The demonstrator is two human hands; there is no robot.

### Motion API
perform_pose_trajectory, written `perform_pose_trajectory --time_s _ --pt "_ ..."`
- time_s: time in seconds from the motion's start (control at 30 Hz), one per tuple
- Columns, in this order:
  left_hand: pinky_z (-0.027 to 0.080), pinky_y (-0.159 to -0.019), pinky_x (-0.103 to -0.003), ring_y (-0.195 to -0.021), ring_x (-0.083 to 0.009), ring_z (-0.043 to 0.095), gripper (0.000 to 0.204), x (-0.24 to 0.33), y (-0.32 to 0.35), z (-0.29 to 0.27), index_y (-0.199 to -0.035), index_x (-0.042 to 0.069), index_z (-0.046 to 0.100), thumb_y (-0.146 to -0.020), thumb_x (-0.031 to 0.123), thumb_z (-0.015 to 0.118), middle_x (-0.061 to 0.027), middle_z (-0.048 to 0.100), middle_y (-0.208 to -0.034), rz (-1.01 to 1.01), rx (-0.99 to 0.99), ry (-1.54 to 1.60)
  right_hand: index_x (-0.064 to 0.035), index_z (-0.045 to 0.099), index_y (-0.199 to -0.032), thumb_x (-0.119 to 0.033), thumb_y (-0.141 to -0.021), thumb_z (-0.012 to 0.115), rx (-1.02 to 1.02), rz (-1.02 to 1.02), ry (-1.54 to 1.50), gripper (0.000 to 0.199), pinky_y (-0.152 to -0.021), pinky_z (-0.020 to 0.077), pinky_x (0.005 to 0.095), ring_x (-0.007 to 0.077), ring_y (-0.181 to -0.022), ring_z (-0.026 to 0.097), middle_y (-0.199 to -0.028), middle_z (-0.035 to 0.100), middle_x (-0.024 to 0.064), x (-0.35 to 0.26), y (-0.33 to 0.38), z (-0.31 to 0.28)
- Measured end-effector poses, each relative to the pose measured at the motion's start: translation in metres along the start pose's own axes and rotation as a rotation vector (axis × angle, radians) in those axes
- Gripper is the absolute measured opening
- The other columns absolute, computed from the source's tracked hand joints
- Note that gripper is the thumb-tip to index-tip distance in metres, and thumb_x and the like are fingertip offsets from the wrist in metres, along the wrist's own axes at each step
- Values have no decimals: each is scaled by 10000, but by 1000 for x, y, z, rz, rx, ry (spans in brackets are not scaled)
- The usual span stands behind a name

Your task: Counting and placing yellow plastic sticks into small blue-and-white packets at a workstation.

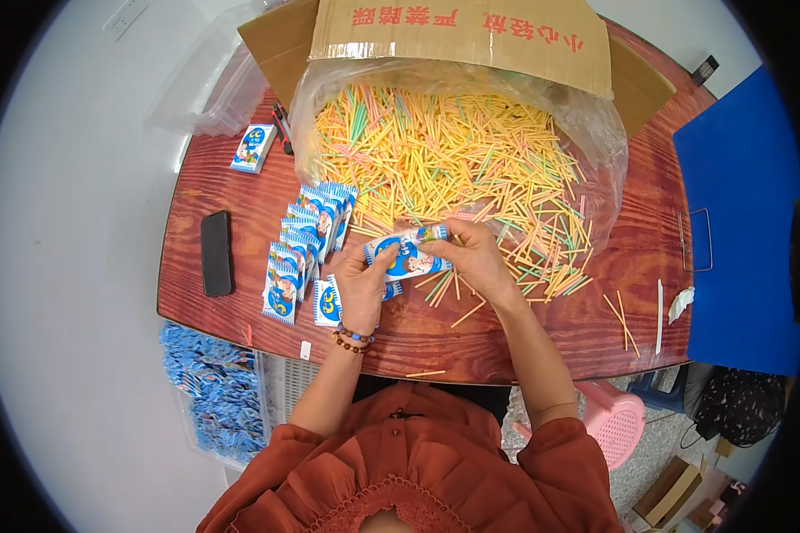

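Between my two hands is a small blue-and-white packet (411, 258), held just above the table. My left hand (361, 286) pinches its left part with the thumb on top. At its right end, my right hand (476, 255) grips it with thumb and fingers. Beneath and beside my left hand lies another blue-and-white packet (328, 300), partly covered. Overlapping rows of similar packets (284, 282) lie to the left. Just beyond my hands, thin yellow, pink and green sticks (453, 151) spill out of a plastic-lined cardboard box (462, 35).
A black phone (216, 254), a small card box (253, 147) and a cutter knife (283, 129) lie on the left of the table. Clear plastic tubs (227, 89) stand behind. A blue board (742, 222) is at right. Below left, a bin holds many blue packets (213, 391).
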State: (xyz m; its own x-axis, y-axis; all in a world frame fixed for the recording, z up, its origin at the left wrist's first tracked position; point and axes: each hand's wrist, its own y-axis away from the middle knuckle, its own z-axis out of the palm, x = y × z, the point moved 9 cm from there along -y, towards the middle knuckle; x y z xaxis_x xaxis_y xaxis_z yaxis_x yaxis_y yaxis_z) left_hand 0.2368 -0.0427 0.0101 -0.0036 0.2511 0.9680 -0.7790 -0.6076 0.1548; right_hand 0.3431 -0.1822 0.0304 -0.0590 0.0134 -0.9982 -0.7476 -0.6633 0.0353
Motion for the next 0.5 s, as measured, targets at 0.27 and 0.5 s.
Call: perform_pose_trajectory --time_s 0.27,0.5 --pt "374 -469 -164 -571 -13 528 158 -5 6 6 -955 -19 695 -910 125 649 -5 669 -765 -107 -37 40 -18 685 -803 -181 -851 686 -4 -13 236 169 -529 364 251 49 -601 454 -620 568 12 9 3 -19" --pt "378 -451 -191 -517 -68 536 159 -19 7 7 -895 22 669 -936 166 615 -28 661 -736 -144 -44 121 -19 691 -919 -264 -793 703 559 -54 729 276 -708 497 327 222 -764 633 -848 664 120 -25 -32 -195"
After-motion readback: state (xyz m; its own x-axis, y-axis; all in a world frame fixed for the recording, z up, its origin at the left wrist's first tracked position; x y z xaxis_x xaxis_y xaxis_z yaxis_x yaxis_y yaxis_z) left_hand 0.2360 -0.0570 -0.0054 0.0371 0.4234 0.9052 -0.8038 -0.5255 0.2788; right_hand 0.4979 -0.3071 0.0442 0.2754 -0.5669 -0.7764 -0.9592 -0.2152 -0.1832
